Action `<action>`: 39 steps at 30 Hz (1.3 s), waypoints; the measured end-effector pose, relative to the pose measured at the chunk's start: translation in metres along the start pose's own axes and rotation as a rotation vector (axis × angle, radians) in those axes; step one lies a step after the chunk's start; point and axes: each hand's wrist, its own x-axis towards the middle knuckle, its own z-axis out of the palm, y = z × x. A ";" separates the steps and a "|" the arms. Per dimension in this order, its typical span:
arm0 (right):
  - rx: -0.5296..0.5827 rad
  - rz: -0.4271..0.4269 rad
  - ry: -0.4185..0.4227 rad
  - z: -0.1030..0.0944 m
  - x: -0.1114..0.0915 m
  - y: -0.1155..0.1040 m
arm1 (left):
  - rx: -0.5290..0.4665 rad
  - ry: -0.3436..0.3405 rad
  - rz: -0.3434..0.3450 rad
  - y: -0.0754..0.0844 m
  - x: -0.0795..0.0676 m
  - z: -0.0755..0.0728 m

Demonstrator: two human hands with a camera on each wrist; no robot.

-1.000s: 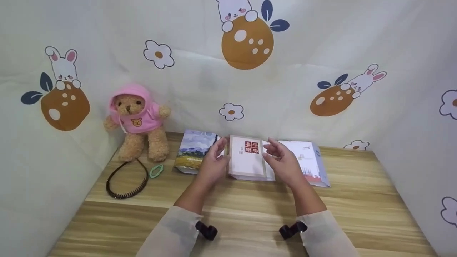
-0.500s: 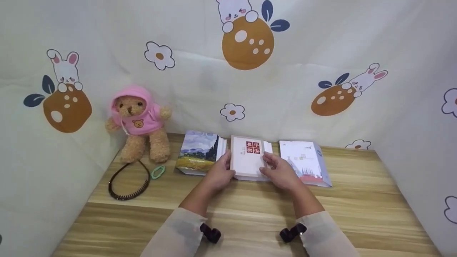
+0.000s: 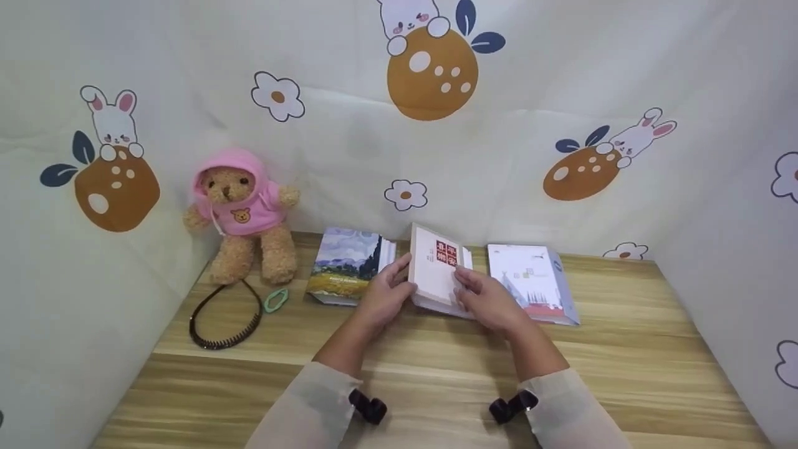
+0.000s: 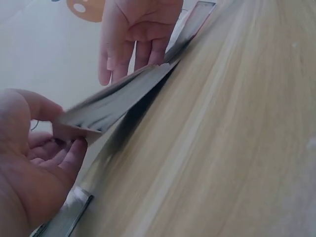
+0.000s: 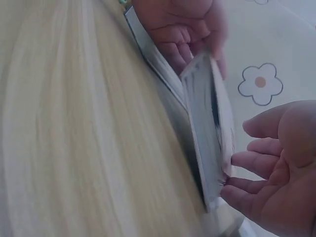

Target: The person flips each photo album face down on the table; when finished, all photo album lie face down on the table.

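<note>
Head: middle book [image 3: 431, 271], white cover with red square, sits between both hands, tilted, left side up. Left hand [image 3: 383, 298] on its left edge, right hand [image 3: 492, 302] at its right edge, fingertips touching. Landscape-cover book [image 3: 344, 265] just left, pale book [image 3: 528, 280] to the right, both on the wood table [image 3: 436, 386].

Left wrist: left hand pinches the raised side, thumb above, fingers under; gap narrow, book in it. That side is clear of the table.

Right wrist: right hand not clamped; fingers lightly bent, tips against the book, thumb apart. Can't tell if the low side touches the table.
</note>
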 end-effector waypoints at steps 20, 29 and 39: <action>0.470 -0.101 -0.090 0.004 -0.015 -0.031 | -0.069 -0.117 0.256 0.029 -0.014 0.020; 0.472 -0.016 -0.102 0.005 -0.012 -0.026 | 0.001 -0.139 0.095 0.024 -0.011 0.016; 0.459 -0.053 -0.082 0.008 -0.009 -0.021 | 0.015 -0.087 0.022 0.023 -0.007 0.012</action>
